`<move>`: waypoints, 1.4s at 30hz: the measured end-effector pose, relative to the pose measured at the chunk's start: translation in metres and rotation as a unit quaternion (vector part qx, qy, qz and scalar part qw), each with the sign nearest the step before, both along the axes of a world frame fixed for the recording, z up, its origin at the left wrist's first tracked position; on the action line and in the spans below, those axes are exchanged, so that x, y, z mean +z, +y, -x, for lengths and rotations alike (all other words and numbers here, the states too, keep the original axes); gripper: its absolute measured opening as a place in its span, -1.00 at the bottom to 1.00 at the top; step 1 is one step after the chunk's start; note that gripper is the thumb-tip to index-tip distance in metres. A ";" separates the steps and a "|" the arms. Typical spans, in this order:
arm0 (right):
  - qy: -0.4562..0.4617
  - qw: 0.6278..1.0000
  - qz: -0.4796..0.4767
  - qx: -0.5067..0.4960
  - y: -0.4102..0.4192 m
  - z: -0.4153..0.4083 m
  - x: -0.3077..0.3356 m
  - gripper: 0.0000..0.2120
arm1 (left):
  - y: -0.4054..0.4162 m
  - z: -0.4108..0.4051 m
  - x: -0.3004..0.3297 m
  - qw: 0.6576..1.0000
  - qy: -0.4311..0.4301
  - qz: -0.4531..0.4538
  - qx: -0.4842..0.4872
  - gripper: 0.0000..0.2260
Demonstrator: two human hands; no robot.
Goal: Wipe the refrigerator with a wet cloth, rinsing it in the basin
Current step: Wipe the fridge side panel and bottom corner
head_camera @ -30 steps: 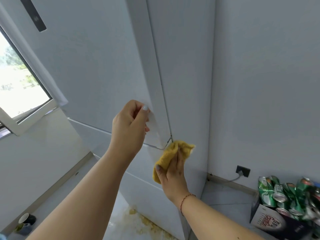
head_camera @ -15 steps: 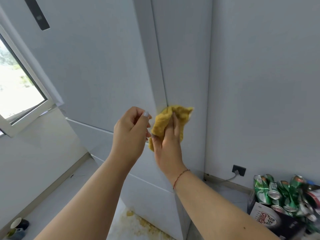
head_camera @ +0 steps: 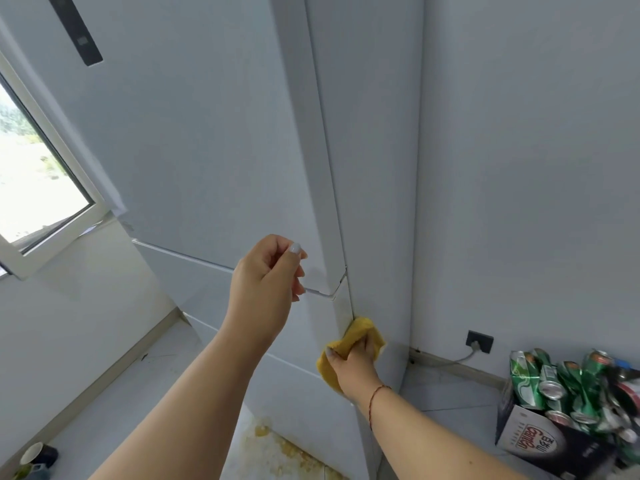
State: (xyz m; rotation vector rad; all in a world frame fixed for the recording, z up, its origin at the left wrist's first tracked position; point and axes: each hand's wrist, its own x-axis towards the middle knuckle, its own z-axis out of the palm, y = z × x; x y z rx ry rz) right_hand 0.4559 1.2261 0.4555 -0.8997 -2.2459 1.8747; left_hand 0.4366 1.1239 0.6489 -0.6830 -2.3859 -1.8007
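Note:
The white refrigerator [head_camera: 194, 140] fills the middle of the head view, its right front corner edge running down the centre. My right hand [head_camera: 353, 365] grips a yellow cloth [head_camera: 362, 332] and presses it against that corner edge, below the seam between the upper and lower doors. My left hand [head_camera: 266, 282] hovers in front of the upper door's lower right corner with its fingers curled and nothing in them. No basin is in view.
A box of crushed green cans [head_camera: 568, 407] stands on the floor at the right. A wall socket with a cable [head_camera: 479, 341] sits low on the right wall. A window [head_camera: 31, 174] is at the left, a yellowish stain [head_camera: 287, 452] on the floor, cups [head_camera: 34, 457] at bottom left.
My right hand has moved the cloth down the fridge's corner edge, from above the door seam to below it. My left hand has stayed almost in place.

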 end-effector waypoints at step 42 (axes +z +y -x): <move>0.492 0.777 -0.378 0.102 0.075 0.038 -0.019 -0.39 | 0.063 -0.022 -0.095 0.983 0.061 -0.050 0.168 -0.80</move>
